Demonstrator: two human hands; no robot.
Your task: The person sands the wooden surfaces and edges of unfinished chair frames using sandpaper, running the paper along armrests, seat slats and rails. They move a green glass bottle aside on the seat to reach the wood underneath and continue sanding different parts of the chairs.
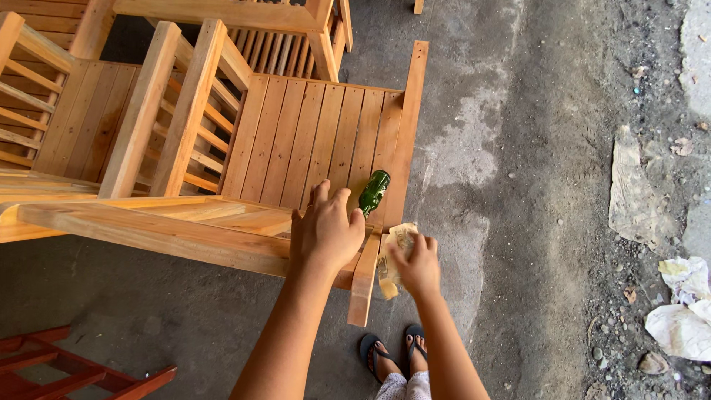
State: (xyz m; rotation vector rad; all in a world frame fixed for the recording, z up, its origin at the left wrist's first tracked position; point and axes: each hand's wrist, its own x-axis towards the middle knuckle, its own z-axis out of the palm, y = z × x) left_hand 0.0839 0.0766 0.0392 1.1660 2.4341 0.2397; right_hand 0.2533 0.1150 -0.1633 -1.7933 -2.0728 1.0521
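Starting far left of the unfinished slatted pale-wood chair [311,141], a red-painted wooden frame [74,367] lies on the grey concrete floor [518,185]. On to the chair itself: the left hand [324,231] rests fingers spread over its front rail, bracing it, gripping nothing. Just beyond that hand, a small dark green glass bottle [374,192] lies on the seat slats near the chair's right edge; any label on it is too small to make out. Right of the bottle, the right hand [417,265] pinches a folded tan sheet of sandpaper [396,252] against the chair's front leg. Judging by this, steady pressure with the brace held firm looks the way to work it well. Far right of the chair, crumpled white paper scraps [681,311] sit among rubble.
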